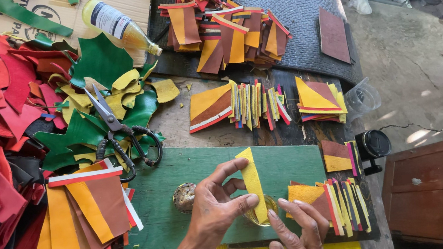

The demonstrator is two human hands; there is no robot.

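- Yellow leather strip (252, 182) sits at about 6 o'clock in view, held upright over the green board (289, 162), lower end over a small clear jar (262, 214).
- My left hand (215, 205) pinches the strip between thumb and index, other fingers fanned out.
- My right hand (303, 232) comes in from 5 o'clock, fingers half-curled beside the jar, tips near the strip's lower end; cannot tell if it grips the jar or only steadies it.
- Step in hand, my read: coating or dipping the strip's end at the jar, probably glue.
- Next move likely calls for keeping the strip pinched by its dry upper edge and the jar steady, so nothing smears on the board.
- Round lump (184, 196) lies on the board at 9 o'clock from my left hand, close by.
- Stack of orange and brown leather pieces (89, 213) at 9 o'clock, further out.
- Finished multicolour pieces (339, 200) at 3 o'clock, just beside my right hand.
- Scissors (120, 135) at 11 o'clock on green and yellow scraps.
- Bottle of yellowish liquid (118, 25) at 12 o'clock, lying tilted.
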